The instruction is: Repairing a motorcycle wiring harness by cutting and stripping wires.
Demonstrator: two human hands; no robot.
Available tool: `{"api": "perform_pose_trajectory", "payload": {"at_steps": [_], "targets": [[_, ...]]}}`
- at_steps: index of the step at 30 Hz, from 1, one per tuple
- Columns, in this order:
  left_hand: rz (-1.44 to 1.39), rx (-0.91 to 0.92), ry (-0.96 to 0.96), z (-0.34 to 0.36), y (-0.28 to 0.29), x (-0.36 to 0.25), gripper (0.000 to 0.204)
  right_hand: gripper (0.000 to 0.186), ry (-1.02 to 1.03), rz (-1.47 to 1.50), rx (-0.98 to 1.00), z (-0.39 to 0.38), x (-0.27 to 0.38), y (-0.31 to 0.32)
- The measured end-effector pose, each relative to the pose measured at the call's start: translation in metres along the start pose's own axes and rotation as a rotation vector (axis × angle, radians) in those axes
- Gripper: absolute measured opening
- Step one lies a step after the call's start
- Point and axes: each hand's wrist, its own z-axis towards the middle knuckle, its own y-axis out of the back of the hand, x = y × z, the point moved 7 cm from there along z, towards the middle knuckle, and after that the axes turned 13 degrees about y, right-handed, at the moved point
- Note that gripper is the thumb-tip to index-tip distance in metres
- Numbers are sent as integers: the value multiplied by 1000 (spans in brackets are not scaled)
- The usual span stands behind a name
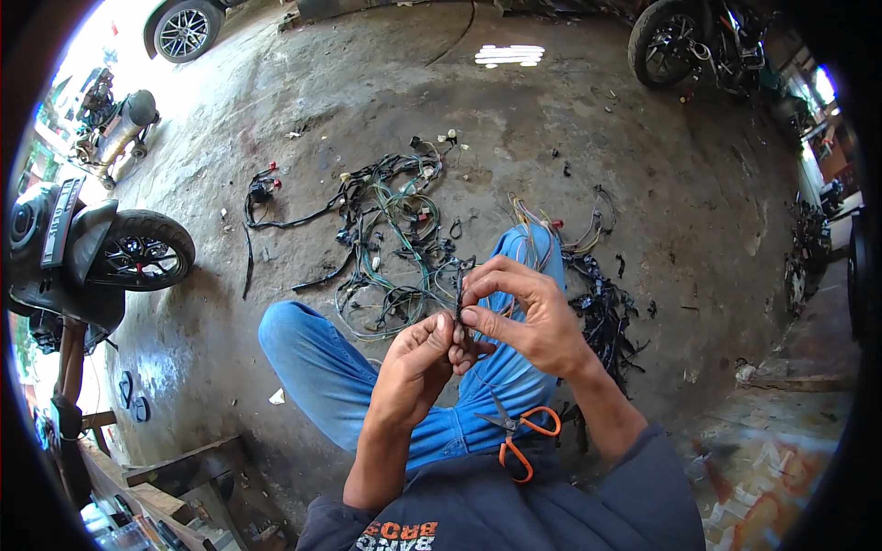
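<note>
— What's held there, can you make it out from where you stand?

— A thin black length of wire or sleeving (458, 292), standing nearly upright between both hands, above the lap in blue jeans (342, 372). Its long axis runs up and down, top end poking out above the fingers.

— Which hand has it?

— Both. The left hand (415, 367) is closed in a fist around the lower end; the right hand (524, 317) pinches the upper part, thumb and forefinger narrow on it, other fingers spread loose. The right sits higher along the wire.

— Tools?

— Orange-handled scissors (516, 432) lying on the thigh, just below the right wrist, untouched.

— And the floor?

— Bare stained concrete (551, 129), with a sprawling tangle of green, yellow and black wiring harness (390, 230) beyond the knees. A black scooter (83, 257) is parked off to the left, another motorcycle wheel (663, 41) at the far side.
</note>
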Motion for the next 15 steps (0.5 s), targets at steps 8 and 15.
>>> {"api": "perform_pose_trajectory", "payload": {"at_steps": [8,15], "targets": [[-36,-52,-1,7,6,6,26,9,255,-547,-179,-2,11,-5],[-24,-45,-20,10,-1,4,25,15,379,-685,-288,1,18,1]]}}
